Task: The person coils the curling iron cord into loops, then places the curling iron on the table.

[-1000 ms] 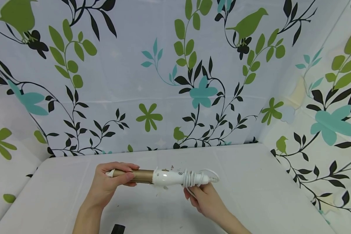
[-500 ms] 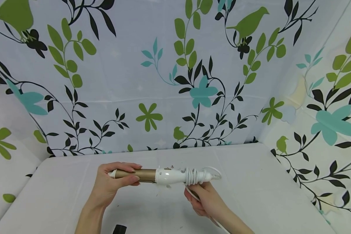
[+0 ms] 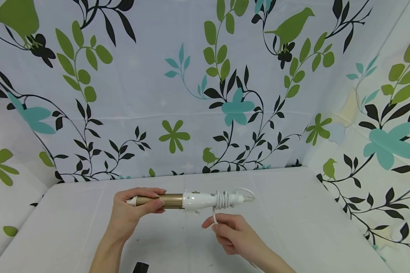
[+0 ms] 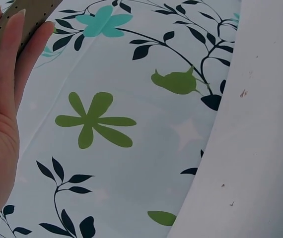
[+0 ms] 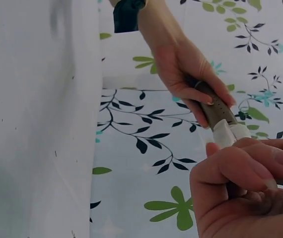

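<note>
Right, quick list of what's here.

Item 1: curling iron (image 3: 191, 201), qty 1, held approx. level above the worktop (image 3: 294, 212), in front of the person. Gold barrel (image 3: 174, 201) to the L side, white handle (image 3: 199, 200) to the R. Pale tip shows past the L hand (image 3: 131, 206).

Item 2: white cord (image 3: 222, 199), wound in several turns round the handle's far part; small loop stands out by the end.

Hands: L hand grips the barrel nr. its tip, thumb on the near side, fingers over the top. R hand (image 3: 232, 233) sits below the handle, apart from it, w/ a short length of cord pinched betw. thumb and forefinger.

Changed in the last half sec.: R hand was up against the coil; now it's lower, and a straight bit of cord spans the gap. L hand's grip is the same. Meaning, I'd judge: cord is being worked by the R hand while the L keeps the iron steady; several turns remain on the handle, so that job looks part-done.

Misc.: black item (image 3: 141, 267), cut off at bottom edge, can't ID. Backdrop: patterned cloth (image 3: 140, 87), leaves, birds etc.
</note>
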A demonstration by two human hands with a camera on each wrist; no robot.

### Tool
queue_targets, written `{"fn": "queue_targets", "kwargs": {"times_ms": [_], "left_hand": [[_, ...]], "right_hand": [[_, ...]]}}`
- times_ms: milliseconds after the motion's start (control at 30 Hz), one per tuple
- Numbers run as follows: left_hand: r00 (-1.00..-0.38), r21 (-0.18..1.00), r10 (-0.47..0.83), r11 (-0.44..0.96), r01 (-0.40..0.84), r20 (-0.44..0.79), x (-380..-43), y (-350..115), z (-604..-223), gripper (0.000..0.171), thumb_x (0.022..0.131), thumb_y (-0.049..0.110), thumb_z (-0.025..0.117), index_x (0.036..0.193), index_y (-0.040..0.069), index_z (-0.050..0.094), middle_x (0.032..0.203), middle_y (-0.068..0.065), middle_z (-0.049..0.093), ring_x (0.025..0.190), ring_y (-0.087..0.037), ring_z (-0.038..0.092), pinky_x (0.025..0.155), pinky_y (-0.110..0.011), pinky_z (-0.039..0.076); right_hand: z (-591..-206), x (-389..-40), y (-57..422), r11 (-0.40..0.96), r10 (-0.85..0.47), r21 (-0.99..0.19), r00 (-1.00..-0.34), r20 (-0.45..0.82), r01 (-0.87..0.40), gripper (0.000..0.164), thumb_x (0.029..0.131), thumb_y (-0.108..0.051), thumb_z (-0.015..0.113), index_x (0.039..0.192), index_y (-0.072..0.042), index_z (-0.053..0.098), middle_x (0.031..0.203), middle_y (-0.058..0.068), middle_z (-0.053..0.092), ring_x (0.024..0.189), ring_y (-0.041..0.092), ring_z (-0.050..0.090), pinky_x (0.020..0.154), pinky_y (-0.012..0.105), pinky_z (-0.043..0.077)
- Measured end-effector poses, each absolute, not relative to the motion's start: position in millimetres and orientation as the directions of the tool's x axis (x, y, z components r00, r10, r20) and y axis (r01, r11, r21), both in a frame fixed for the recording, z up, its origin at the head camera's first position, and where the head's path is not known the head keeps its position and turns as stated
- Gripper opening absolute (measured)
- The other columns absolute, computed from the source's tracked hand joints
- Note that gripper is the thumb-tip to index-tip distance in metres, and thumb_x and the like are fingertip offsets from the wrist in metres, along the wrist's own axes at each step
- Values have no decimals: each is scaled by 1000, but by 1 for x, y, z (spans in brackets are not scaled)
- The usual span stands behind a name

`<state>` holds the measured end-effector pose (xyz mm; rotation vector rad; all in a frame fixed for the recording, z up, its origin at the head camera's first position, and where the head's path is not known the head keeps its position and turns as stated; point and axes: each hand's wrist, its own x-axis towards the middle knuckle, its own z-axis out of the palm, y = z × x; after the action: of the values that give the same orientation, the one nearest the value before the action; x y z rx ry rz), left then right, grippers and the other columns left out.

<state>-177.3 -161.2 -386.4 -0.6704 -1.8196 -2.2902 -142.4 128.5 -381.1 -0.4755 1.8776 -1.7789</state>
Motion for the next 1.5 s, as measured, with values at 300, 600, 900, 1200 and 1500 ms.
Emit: {"fn": "queue_targets", "kwargs": {"times_ms": [300,600,900,1200,1500], "left_hand": [[-915,908,141,-245,339,379,-177,-160,-387,14,74,-15,69,86,-8,67,97,-14,70,85,-32,67,64,-53,57],[-935,926,76,-190,328,347,-179,-165,-386,17,74,-12,71,88,-15,62,98,-11,71,88,-33,67,66,-54,57],[-939,928,60,-189,322,338,-180,-164,-386,17,76,-10,71,91,-11,65,99,-12,70,88,-31,67,68,-51,57],[-946,931,46,-201,306,321,-176,-155,-384,19,77,-8,71,93,-13,64,100,-12,70,91,-31,66,69,-51,57],[-944,934,92,-203,294,317,-177,-152,-385,17,77,-7,71,93,-12,64,102,-18,68,89,-34,66,69,-52,57]], "right_hand": [[-376,-135,130,155,-668,-988,-738,-100,-6,33,99,-19,47,132,-15,45,61,-1,37,40,9,29,34,18,22],[-371,-128,133,330,-618,-922,-785,-48,-203,29,100,-34,45,124,-19,52,65,-4,51,38,9,33,35,19,34],[-367,-121,132,421,-585,-856,-811,-3,-301,47,99,-37,44,140,-14,43,107,-4,64,88,4,60,76,21,55],[-372,-125,133,323,-662,-850,-742,110,-415,43,101,-29,42,141,-14,40,83,-8,53,68,0,47,65,15,49],[-381,-131,128,312,-661,-766,-707,250,-562,23,101,-22,42,121,-19,53,73,-10,48,63,-3,39,54,11,43]]}}
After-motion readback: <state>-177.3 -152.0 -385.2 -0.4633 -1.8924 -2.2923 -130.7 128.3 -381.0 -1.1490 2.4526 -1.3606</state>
